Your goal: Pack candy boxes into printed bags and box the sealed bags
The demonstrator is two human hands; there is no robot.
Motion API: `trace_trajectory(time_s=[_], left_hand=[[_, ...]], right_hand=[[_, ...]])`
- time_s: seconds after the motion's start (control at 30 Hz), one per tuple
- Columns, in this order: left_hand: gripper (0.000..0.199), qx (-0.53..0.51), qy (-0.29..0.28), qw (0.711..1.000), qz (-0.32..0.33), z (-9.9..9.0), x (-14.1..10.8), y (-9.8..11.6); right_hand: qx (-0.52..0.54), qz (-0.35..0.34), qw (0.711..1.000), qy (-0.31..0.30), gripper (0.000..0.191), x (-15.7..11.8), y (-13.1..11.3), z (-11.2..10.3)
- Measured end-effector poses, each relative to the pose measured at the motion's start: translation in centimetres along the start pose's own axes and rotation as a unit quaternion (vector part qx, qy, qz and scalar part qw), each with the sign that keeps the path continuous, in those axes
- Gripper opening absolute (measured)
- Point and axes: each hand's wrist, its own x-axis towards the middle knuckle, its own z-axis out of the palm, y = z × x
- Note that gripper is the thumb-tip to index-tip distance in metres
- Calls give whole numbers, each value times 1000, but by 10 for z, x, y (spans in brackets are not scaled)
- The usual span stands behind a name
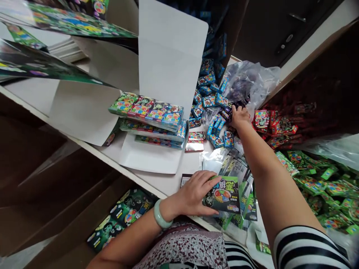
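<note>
- Head view: one left hand [198,192], wearing one pale bangle [162,214], grasps one green-and-black packet [226,196] between thumb and fingers, at 5 o'clock from centre; its large printed characters are too soft to read surely.
- At 12 o'clock from that packet, one right hand [240,116] reaches among purple boxes [226,114] and blue boxes [209,101]; I cannot tell whether its fingers grip.
- At 10 o'clock, three layers of multicoloured packs [151,111].
- At 3 o'clock, heaped green packets [336,186], uncountable.
</note>
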Motion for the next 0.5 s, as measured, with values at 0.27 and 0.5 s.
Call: trace_trajectory(time_s=[0.27,0.5], left_hand=[[97,-7,11,1000,-9,-4,2,-4],[96,1,24,1000,-9,-2,1,-3]], right_hand=[[4,-38,999,20,40,-7,9,-11],[100,-201,966,125,39,-87,26,-11]])
